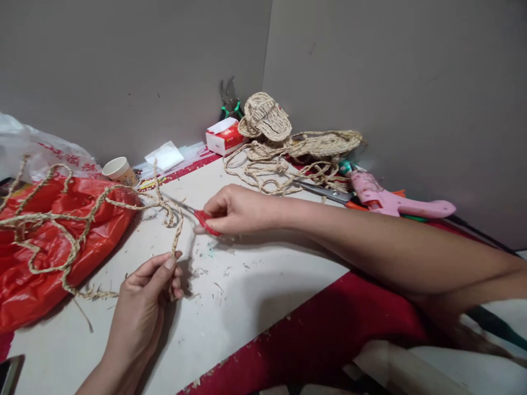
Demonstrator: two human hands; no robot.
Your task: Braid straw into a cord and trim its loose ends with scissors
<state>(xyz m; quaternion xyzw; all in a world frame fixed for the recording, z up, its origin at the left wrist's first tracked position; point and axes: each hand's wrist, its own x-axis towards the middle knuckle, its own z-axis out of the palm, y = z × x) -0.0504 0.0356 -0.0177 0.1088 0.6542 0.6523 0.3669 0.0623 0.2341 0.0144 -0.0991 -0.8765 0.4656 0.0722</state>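
My left hand (148,296) pinches a braided straw cord (178,233) between thumb and fingers above the white board (247,280). From there the cord runs up and joins a loose tangle that spreads left over a red plastic bag (102,247). My right hand (234,211) is closed on the red handles of small scissors (205,221). Their blades point left, close to the cord; whether they touch it I cannot tell.
Woven straw pieces (265,116) and cord coils lie at the back, beside a red tissue box (225,137) and pliers (230,101). Large scissors (329,193) and a pink glue gun (382,197) sit at right. A paper cup (119,171) stands back left; a phone (10,373) lies bottom left.
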